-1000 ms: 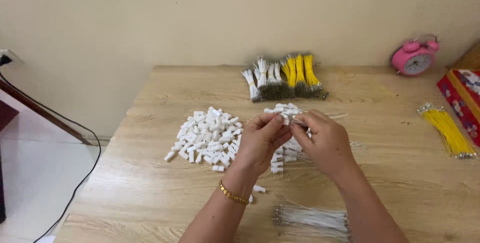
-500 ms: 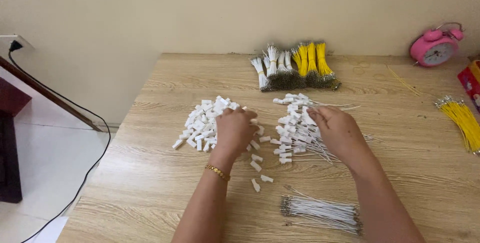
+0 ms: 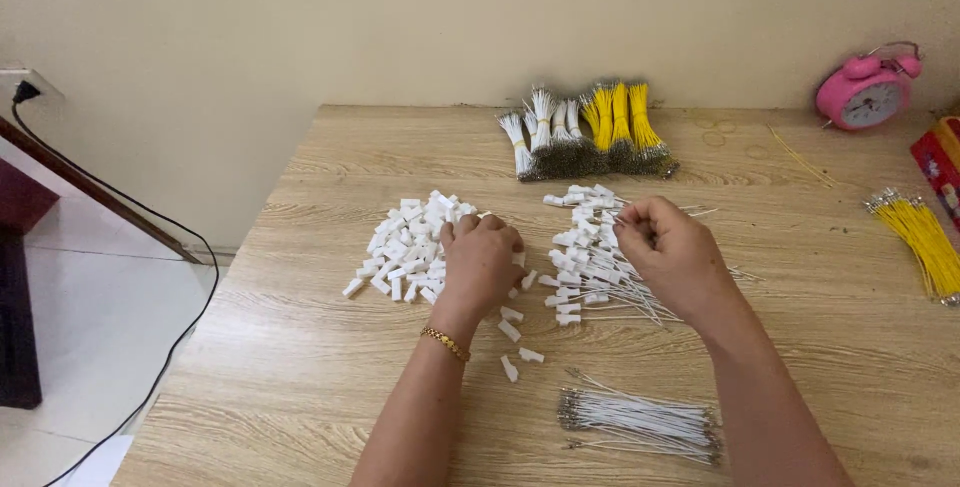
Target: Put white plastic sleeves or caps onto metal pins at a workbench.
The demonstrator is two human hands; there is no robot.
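I see the left hand (image 3: 482, 259) lying palm down, knuckles up, with its fingers curled onto the edge of the pile of small white plastic pieces (image 3: 408, 245). The fingers are bent over the pieces, but I cannot tell if they pinch one. A gold bracelet (image 3: 445, 342) sits on that wrist, and the arm runs back toward me.

The right hand (image 3: 672, 252) is lifted a bit, with the wrist bent and the fingertips bunched together near the thumb. I cannot tell if they hold anything. Just left of these fingers and under them lies a heap of white wires with white ends (image 3: 592, 257). The thin wire tails poke out to the right, past the hand.

A few loose white pieces (image 3: 518, 332) lie between the two wrists. Closer to me than the right hand, beside the forearm, is a bundle of plain white wires (image 3: 640, 422).

Everything sits on a light wooden table (image 3: 300, 387). Far past the hands, near the wall, are tied bunches of white and yellow wires (image 3: 590, 137). Well off to the right of the right hand lie more yellow wires (image 3: 922, 242), and a pink alarm clock (image 3: 868, 92) stands in the far corner. The wall (image 3: 400, 17) is a plain cream colour. To the left of the table, a black cable (image 3: 170, 247) hangs down toward a pale tiled floor (image 3: 90, 337).
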